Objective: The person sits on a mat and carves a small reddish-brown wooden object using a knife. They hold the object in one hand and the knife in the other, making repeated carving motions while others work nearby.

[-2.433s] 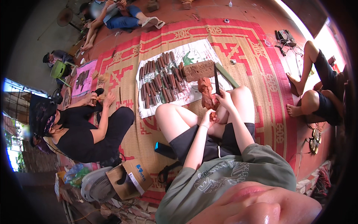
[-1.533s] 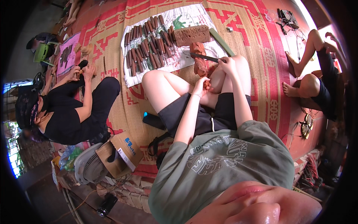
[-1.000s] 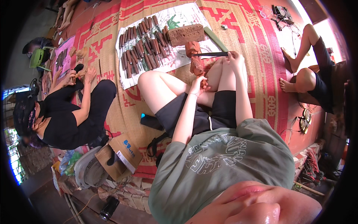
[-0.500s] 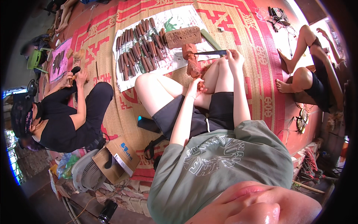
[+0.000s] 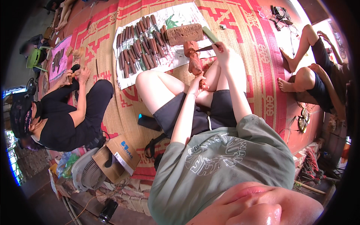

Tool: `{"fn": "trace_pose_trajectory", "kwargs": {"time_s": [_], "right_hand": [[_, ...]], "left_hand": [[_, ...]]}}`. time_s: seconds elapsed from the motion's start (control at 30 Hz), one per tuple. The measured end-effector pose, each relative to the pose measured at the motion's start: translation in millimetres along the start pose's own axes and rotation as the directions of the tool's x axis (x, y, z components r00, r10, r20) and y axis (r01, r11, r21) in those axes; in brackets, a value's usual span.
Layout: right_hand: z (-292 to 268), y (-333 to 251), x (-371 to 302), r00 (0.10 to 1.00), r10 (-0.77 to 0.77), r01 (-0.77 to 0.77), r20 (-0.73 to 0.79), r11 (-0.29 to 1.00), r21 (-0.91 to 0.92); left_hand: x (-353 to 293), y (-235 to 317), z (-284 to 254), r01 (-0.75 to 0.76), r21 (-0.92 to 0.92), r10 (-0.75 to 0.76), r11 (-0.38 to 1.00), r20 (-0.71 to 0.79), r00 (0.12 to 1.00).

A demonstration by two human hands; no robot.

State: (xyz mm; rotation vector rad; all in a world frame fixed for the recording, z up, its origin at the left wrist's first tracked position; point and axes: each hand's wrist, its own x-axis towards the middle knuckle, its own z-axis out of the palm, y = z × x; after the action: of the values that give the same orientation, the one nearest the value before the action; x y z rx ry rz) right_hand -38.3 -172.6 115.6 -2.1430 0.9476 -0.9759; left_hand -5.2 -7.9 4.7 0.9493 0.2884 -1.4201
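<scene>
Between my knees stands a reddish carved wooden figure (image 5: 194, 64) with a blocky upper end. My left hand (image 5: 196, 85) is wrapped round its lower end. In my right hand (image 5: 224, 52) is a dark, tapering file (image 5: 204, 48), gripped by the end away from the carving. Its narrow tip meets the figure just below the blocky part; whether it touches the wood or lies in front of it I cannot tell. Several wooden-handled carving tools (image 5: 138, 47) lie in rows on a white cloth (image 5: 122, 80) ahead, beside a brown carved block (image 5: 183, 34).
A green bar (image 5: 210, 34) lies by the block. The patterned mat (image 5: 258, 71) spreads around me. A phone (image 5: 149, 122) rests by my left thigh, with a cardboard box (image 5: 125, 153) and grey fan (image 5: 88, 170) behind. One person (image 5: 60, 127) works at left; another's legs (image 5: 300, 75) are at right.
My right hand has moved left and slightly up toward the carving, and less of the file shows. My left hand keeps its hold on the carving, nearly in place.
</scene>
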Motion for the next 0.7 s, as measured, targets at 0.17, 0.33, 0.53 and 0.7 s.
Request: {"fn": "trace_pose_trajectory", "kwargs": {"time_s": [0.17, 0.33, 0.53, 0.7], "right_hand": [[19.2, -7.3, 1.0, 0.995, -0.082, 0.080, 0.049, 0.996, 0.046], [44.1, 5.8, 3.9, 0.994, -0.039, 0.051, 0.099, 0.991, -0.120], [80.0, 54.6, -3.4, 0.973, -0.013, 0.078, 0.232, 0.959, -0.272], [103.2, 63.0, -10.7, 0.943, -0.086, 0.132, 0.321, 0.983, -0.124]], "left_hand": [[-4.8, 2.7, 5.0, -0.011, 0.008, 0.011, 1.000, -0.023, 1.000], [-6.0, 4.6, 1.5, 0.004, 0.006, -0.004, 1.000, -0.001, 1.000], [-4.3, 3.1, 11.3, 0.023, 0.017, -0.023, 1.000, -0.016, 1.000], [-5.1, 4.2, -0.9, 0.007, -0.032, -0.008, 0.999, -0.046, 0.999]]}}
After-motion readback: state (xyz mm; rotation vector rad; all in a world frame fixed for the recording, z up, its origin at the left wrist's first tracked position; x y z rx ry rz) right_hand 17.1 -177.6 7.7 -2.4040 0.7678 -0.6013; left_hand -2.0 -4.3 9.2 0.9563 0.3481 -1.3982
